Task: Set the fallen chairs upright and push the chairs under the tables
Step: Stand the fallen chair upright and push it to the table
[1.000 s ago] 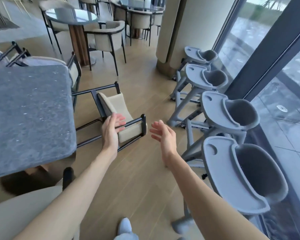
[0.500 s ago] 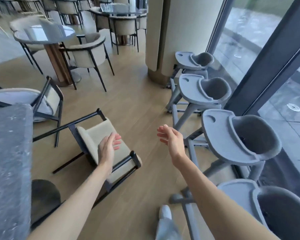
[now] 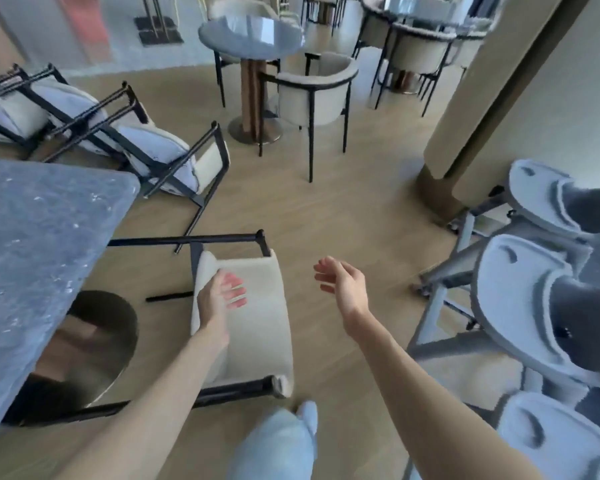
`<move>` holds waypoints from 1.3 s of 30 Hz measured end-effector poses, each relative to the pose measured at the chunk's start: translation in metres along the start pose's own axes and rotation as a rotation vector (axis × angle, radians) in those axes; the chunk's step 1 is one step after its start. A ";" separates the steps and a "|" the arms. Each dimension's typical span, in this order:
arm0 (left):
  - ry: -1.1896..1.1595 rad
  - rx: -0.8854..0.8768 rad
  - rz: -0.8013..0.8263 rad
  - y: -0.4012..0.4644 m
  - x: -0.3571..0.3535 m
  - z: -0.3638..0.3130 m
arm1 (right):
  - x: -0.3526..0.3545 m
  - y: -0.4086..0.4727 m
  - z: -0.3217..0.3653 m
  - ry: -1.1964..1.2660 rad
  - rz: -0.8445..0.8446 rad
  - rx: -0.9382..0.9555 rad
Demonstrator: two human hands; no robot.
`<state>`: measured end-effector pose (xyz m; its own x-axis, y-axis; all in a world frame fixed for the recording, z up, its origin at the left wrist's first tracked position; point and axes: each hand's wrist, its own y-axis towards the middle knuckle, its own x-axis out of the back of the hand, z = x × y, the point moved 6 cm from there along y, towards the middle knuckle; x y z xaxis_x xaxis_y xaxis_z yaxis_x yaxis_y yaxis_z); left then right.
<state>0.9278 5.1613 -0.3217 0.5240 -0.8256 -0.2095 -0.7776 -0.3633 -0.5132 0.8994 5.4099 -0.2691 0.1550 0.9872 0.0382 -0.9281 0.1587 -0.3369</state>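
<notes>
Progress: early by the look of it; nothing nearby righted, several chairs down, none of the fallen ones tucked under a worktop.
Done: round table (image 3: 250,36) further back has an upright armchair (image 3: 317,86) drawn close to it; more upright chairs at the far tables (image 3: 420,46).
Left: nearest fallen chair (image 3: 253,306) to lift and push in; two more tipped chairs (image 3: 167,157) beyond the worktop corner, piled against each other; exact count hard to tell from the tangle of legs.
Nearest chair: on its side on the wood floor (image 3: 326,209), just beside the grey speckled worktop (image 3: 39,244); cream upholstered back facing up, black metal frame, one thin leg (image 3: 187,240) running out towards the worktop.
Left hand (image 3: 219,299): grip wide, fingers spread, over the cream backrest near its left edge; touching or just above, cannot tell.
Right hand (image 3: 343,285): grip wide, palm turned inward, empty, in the air to the right of the chair, apart from it.
Step in hand: likely reaching to take both sides of the backrest for the lift.
Surroundings: row of grey high chairs (image 3: 520,299) close on the right, pillar (image 3: 492,109) behind them; tight gap, risk of knocking them when swinging the chair up.
Handling guess: light frame, padded back, two-hand lift should do.
</notes>
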 end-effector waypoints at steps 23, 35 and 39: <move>-0.697 0.037 -1.044 0.135 -0.051 0.042 | -0.187 0.366 -0.020 -0.690 0.956 -0.290; -1.072 0.166 -1.359 0.097 -0.133 0.190 | -0.187 0.349 -0.105 -0.948 1.157 -0.482; -1.264 0.221 -1.294 0.136 -0.145 0.251 | -0.168 0.357 -0.159 -0.992 1.072 -0.530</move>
<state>0.8333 5.3397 -0.5696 0.6917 0.7221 -0.0140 0.2867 -0.2923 -0.9123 0.5960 5.2975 -0.5449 -0.9565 0.2796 0.0830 -0.1987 -0.4163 -0.8872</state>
